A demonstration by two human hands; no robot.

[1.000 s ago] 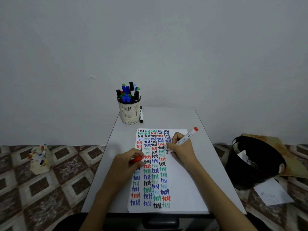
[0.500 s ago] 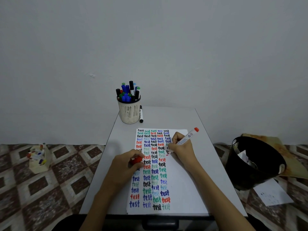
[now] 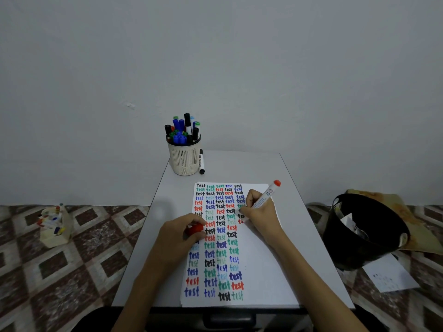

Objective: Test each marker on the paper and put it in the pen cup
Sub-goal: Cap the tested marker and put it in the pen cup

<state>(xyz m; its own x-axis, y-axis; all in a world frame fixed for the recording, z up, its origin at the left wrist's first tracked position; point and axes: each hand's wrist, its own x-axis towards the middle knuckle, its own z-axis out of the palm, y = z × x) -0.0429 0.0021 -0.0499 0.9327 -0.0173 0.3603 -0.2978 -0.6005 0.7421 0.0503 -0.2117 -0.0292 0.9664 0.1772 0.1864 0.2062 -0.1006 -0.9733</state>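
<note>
One black marker (image 3: 201, 162) lies beside the pen cup (image 3: 183, 161) (bin (image 3: 354, 250) on floor).

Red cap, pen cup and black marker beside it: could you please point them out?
red cap (image 3: 195, 229), head view, exposed side
pen cup (image 3: 183, 161), head view, slotted wall
black marker (image 3: 201, 162), head view, white barrel

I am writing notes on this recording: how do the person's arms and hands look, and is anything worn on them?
The left arm and right arm are bare down to the picture's bottom edge; no sleeve shows. The left hand and right hand wear no gloves, and no watch, bracelet or ring is visible on either.
</note>
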